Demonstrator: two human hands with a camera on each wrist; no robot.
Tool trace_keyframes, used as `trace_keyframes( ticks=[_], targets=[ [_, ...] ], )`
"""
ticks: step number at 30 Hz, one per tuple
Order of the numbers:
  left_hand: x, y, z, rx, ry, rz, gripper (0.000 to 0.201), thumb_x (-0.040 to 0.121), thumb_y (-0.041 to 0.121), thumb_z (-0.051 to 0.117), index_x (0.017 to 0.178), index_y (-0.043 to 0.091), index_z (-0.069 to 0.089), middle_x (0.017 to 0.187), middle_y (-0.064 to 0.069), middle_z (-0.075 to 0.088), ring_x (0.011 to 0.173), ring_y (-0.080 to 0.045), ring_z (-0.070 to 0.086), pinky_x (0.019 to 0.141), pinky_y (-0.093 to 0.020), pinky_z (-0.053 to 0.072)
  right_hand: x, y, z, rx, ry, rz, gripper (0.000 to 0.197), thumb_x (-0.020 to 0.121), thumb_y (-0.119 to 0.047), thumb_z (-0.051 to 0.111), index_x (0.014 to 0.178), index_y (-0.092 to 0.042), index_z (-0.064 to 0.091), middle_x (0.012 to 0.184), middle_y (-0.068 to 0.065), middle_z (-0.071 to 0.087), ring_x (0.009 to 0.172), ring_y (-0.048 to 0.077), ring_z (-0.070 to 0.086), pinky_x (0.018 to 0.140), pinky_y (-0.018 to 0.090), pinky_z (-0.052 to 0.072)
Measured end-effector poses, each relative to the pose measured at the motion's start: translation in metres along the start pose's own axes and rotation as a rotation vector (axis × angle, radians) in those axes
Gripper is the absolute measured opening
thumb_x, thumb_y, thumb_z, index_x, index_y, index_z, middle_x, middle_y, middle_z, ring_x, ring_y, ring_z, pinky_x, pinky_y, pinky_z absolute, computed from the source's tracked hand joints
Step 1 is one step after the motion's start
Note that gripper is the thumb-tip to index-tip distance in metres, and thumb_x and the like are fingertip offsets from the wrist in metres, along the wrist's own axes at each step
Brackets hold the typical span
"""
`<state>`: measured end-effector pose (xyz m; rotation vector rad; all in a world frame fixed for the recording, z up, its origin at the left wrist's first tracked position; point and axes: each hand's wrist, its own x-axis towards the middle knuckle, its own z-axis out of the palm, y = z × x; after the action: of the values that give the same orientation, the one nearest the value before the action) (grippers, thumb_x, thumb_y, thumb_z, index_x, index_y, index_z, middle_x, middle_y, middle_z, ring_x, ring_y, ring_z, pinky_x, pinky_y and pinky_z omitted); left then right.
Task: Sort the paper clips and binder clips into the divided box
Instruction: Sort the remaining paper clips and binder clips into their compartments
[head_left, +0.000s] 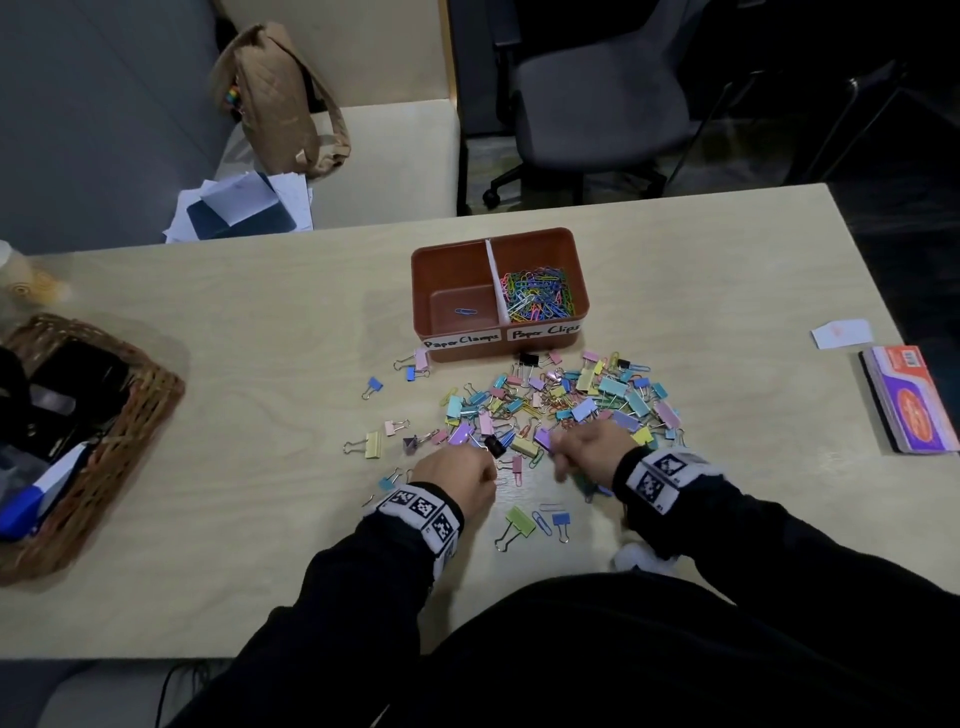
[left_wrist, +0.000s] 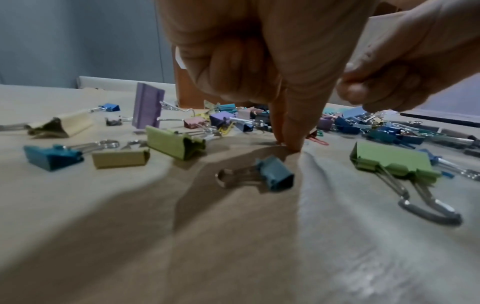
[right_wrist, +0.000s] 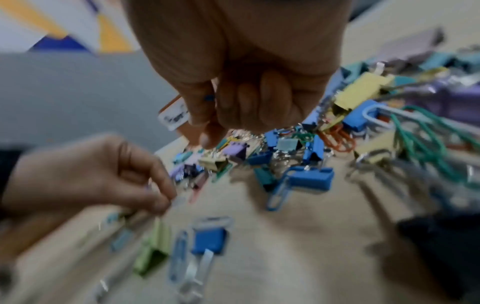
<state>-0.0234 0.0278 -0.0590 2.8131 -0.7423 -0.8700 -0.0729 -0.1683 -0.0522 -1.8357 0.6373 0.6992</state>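
Pale wood-grain surface (head_left: 208, 467) carries the whole scene, with grey office chairs in the dim room beyond its far edge. At the near edge of the clip pile, the left hand (head_left: 457, 475) curls most fingers in and presses its index fingertip (left_wrist: 292, 142) down on the surface; whether that grip grasps a clip I cannot tell. Just right of it, the right hand (head_left: 589, 452) is blurred, its fingers curled tight with a speck of blue showing between them in the right wrist view; what its grip holds I cannot tell. A small blue binder clip (left_wrist: 275, 174) lies just near of the left fingertip, and a green binder clip (head_left: 517, 525) lies nearer still, between the two wrists. Beyond both hands spreads the pile of binder clips and paper clips (head_left: 561, 400), mixed pastel colours. Touching the pile's far side stands the brown divided box (head_left: 452, 260): its right compartment, labelled "Paper Clips", holds a heap of coloured paper clips (head_left: 540, 291); its left, labelled "Paper Clamps", holds one blue paper clip (head_left: 466, 312). A wicker basket (head_left: 140, 415) sits far left, and a board eraser (head_left: 914, 400) far right.
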Motion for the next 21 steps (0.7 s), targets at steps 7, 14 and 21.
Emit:
trace_keyframes(
  ticks=[7, 14, 21],
  targets=[
    [-0.002, 0.006, 0.001, 0.065, 0.026, 0.053, 0.013, 0.087, 0.023, 0.049, 0.089, 0.016, 0.06, 0.09, -0.003, 0.062, 0.079, -0.025, 0.06, 0.069, -0.031, 0.051, 0.003, -0.006, 0.016, -0.995, 0.04, -0.311, 0.027, 0.093, -0.032, 0.052, 0.12, -0.034, 0.056, 0.108, -0.005, 0.068, 0.098, 0.02, 0.063, 0.086, 0.036, 0.054],
    [-0.003, 0.0, 0.006, -0.317, 0.057, -0.041, 0.009, 0.094, 0.017, 0.044, 0.086, 0.015, 0.044, 0.073, 0.001, 0.05, 0.071, -0.02, 0.05, 0.055, -0.025, 0.034, 0.002, -0.003, 0.017, -1.056, 0.012, -0.363, 0.009, 0.096, -0.019, 0.047, 0.102, -0.022, 0.052, 0.094, 0.001, 0.065, 0.086, 0.022, 0.058, 0.078, 0.035, 0.053],
    [0.004, 0.001, 0.004, -0.461, 0.017, -0.059, 0.01, 0.086, 0.009, 0.053, 0.079, 0.016, 0.052, 0.086, -0.006, 0.063, 0.068, -0.017, 0.056, 0.055, -0.025, 0.047, 0.0, -0.01, 0.02, -1.096, -0.039, -0.263, 0.012, 0.092, -0.012, 0.051, 0.102, -0.018, 0.052, 0.089, 0.002, 0.062, 0.084, 0.022, 0.059, 0.078, 0.037, 0.055]
  ],
)
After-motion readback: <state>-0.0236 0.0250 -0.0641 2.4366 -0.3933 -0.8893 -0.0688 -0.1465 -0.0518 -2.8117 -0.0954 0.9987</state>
